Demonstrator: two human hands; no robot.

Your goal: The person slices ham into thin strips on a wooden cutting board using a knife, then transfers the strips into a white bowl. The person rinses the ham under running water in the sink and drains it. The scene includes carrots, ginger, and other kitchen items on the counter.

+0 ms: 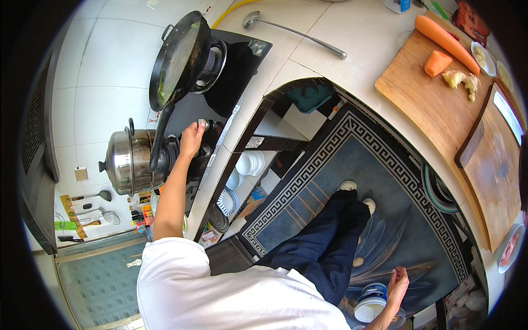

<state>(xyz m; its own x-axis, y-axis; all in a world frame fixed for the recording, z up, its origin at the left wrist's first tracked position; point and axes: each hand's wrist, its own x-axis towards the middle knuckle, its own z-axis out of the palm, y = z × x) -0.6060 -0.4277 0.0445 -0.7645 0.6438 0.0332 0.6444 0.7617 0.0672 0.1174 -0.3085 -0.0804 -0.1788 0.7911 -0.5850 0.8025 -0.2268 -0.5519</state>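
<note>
My left hand [192,140] reaches out to the front of the black gas cooktop [235,62], thumb and fingers on a silver control knob [202,123]. Just beyond it sits a black wok [183,62] holding pale liquid with bits of green. The wok's long black handle [161,136] passes in front of a lidded stainless steel steamer pot [142,144] on the other burner. Low at my other side hangs my right hand [397,284], empty, its fingers loosely bent. Below that hand, a white and blue plastic bucket [370,303] stands near the floor mat.
A steel ladle [299,35] lies on the tiled counter [330,74]. The wooden cutting board [412,78] bears peeled carrot [447,43], ginger [462,80] and a cleaver [507,115]. Stacked bowls [249,163] fill open shelves under the counter. A patterned mat [371,165] covers the floor.
</note>
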